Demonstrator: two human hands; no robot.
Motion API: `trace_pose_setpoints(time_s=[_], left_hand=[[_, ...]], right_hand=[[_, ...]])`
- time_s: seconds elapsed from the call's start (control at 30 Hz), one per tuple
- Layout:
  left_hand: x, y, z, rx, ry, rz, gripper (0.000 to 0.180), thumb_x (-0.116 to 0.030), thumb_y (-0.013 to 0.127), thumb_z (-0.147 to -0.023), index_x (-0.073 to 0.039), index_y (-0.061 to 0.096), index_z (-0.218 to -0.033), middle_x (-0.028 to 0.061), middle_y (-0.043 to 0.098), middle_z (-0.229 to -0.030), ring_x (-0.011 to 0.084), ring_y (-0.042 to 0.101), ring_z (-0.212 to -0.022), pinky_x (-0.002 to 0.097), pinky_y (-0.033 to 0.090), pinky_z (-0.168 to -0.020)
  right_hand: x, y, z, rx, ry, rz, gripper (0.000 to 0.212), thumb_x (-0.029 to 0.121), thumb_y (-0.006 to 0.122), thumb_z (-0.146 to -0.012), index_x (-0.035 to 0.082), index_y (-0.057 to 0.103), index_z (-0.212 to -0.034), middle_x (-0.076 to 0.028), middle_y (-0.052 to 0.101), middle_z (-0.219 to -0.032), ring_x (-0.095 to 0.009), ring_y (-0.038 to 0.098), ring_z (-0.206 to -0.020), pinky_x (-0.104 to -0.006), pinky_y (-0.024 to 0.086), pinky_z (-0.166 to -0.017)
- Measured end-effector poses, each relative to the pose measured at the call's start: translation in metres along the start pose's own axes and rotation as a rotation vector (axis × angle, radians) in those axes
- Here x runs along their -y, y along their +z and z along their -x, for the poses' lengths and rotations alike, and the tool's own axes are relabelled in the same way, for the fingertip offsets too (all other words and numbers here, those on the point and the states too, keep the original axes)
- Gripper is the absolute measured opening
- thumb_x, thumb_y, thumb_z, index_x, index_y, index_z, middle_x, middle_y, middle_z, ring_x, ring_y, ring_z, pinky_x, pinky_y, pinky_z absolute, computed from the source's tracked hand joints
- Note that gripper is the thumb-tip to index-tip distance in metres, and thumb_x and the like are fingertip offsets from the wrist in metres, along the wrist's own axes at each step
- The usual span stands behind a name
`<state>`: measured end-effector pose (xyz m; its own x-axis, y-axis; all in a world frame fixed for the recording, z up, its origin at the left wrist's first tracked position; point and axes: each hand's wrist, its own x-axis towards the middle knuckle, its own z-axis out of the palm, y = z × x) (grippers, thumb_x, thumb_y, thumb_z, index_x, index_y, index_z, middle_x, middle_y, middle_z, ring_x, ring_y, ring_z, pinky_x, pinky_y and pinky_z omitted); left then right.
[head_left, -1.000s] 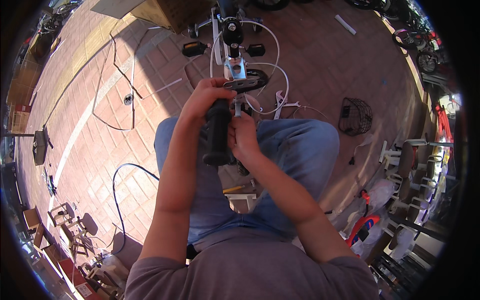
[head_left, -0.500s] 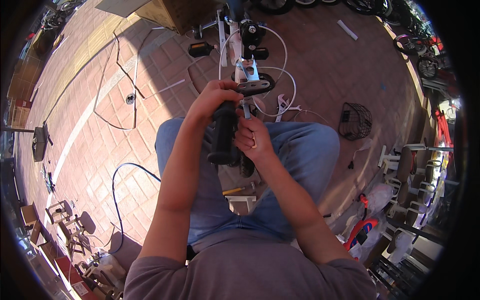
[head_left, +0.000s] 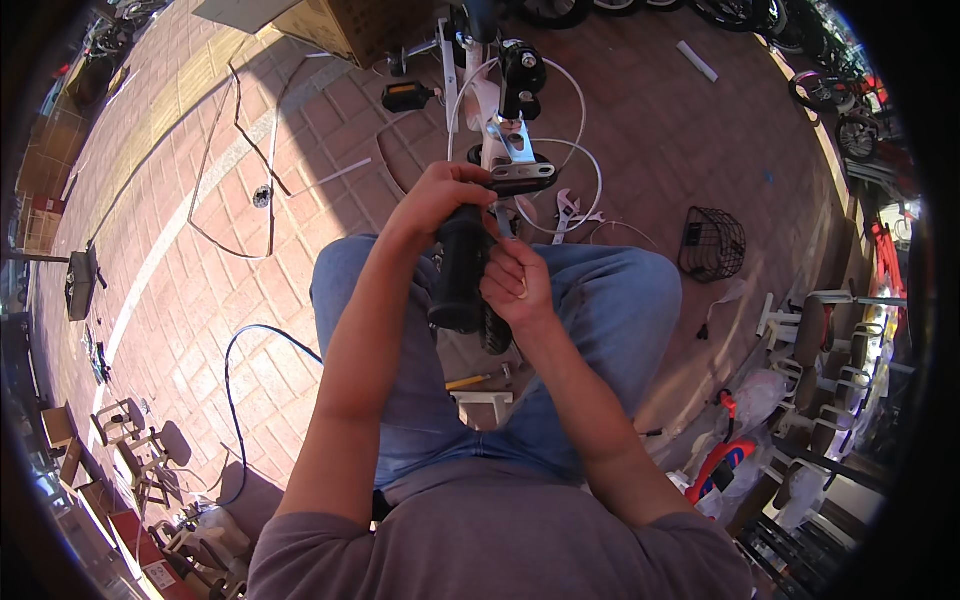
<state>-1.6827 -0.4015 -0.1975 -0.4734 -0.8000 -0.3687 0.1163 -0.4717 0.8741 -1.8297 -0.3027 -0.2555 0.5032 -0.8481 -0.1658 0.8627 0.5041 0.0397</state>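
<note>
The front of a small white bicycle (head_left: 480, 100) stands between my knees, with a silver bracket (head_left: 516, 145) at its head and white cables looping beside it. A black handlebar grip (head_left: 458, 275) points toward me. At the far end of this grip my left hand (head_left: 440, 205) is closed around the handlebar, its thumb and fingertips close to the bracket. My right hand (head_left: 516, 283) is beside the grip with curled fingers and a ring on one of them. What those fingers hold is hidden. Below the grip, part of a black tyre (head_left: 494, 330) shows.
On the brick paving lie an adjustable wrench (head_left: 565, 213), a black wire basket (head_left: 713, 243) and a yellow-handled hammer (head_left: 470, 381). A cardboard box (head_left: 345, 30) stands at the far left of the bicycle. Bicycle parts (head_left: 830, 340) crowd the right side; a blue hose (head_left: 230, 390) curves at left.
The bicycle's front and grip have swung slightly right, and my left hand has gone with them. My right hand has shifted a little right; the silver piece by its fingers no longer shows.
</note>
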Motion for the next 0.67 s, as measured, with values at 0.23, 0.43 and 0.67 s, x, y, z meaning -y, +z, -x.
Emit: trace_pose_setpoints(time_s=[0.23, 0.43, 0.67], left_hand=[[-0.006, 0.004, 0.005, -0.031, 0.011, -0.007, 0.03, -0.003, 0.064, -0.072, 0.009, 0.058, -0.099, 0.0102, 0.062, -0.071, 0.0164, 0.062, -0.061, 0.0266, 0.05, -0.057], [-0.006, 0.006, 0.004, -0.016, 0.013, -0.033, 0.024, -0.003, 0.064, -0.071, 0.007, 0.059, -0.093, 0.008, 0.061, -0.069, 0.0143, 0.06, -0.059, 0.0256, 0.049, -0.055], [-0.007, 0.005, 0.003, -0.024, 0.012, -0.049, 0.023, -0.004, 0.065, -0.071, 0.007, 0.06, -0.091, 0.007, 0.06, -0.069, 0.0128, 0.058, -0.059, 0.0251, 0.048, -0.056]], right_hand=[[0.024, 0.03, -0.007, -0.172, 0.177, 0.162, 0.034, 0.034, 0.044, -0.093, 0.006, 0.051, -0.111, -0.001, 0.044, -0.064, -0.011, 0.042, -0.054, -0.0213, 0.034, -0.043], [0.042, 0.033, -0.041, -0.595, 0.203, 0.324, 0.015, 0.014, 0.043, -0.088, 0.003, 0.053, -0.086, -0.006, 0.048, -0.06, -0.013, 0.04, -0.04, -0.0254, 0.032, -0.034], [0.032, 0.03, -0.045, -0.592, 0.155, 0.4, 0.018, 0.018, 0.042, -0.091, 0.003, 0.049, -0.083, -0.004, 0.039, -0.054, -0.011, 0.033, -0.034, -0.0234, 0.02, -0.029]])
